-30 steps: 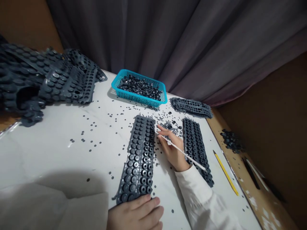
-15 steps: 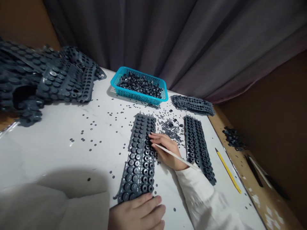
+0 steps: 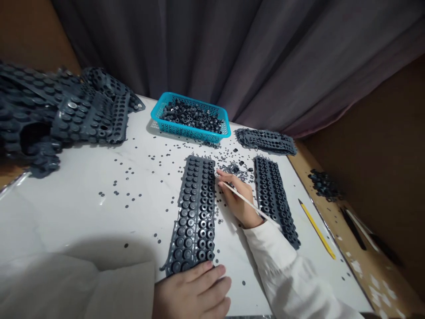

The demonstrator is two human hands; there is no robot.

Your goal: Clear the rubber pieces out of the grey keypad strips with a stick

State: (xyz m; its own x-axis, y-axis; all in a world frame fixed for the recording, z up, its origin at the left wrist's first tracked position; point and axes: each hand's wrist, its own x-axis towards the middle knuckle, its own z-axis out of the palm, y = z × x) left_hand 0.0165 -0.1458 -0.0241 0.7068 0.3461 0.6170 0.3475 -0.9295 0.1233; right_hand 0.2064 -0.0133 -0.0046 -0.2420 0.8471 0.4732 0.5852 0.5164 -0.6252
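A dark grey rubber sheet (image 3: 190, 207) with rows of round studs lies lengthwise in front of me. Some studs in its right-hand rows have open holes. Across its near end my left hand (image 3: 196, 293) rests flat, fingers stretched out and slightly apart. My right hand (image 3: 241, 200) is closed in a pinch around a thin white stick (image 3: 254, 207), just off the sheet's right edge. The stick's working tip is too small to make out at the fingertips. Small dark discs (image 3: 229, 169) lie scattered beyond that hand.
A blue basket (image 3: 189, 130) of small dark rubber pieces stands at the back. Right are a second studded sheet (image 3: 277, 199), a stacked bundle (image 3: 265, 141), a yellow cutter-like tool (image 3: 317, 229) and a dark heap (image 3: 323, 184). Piled studded sheets (image 3: 89, 115) fill the left.
My right hand has moved off the sheet's studs, a little to the right and away from me, still holding the stick. My left hand stays on the near end.
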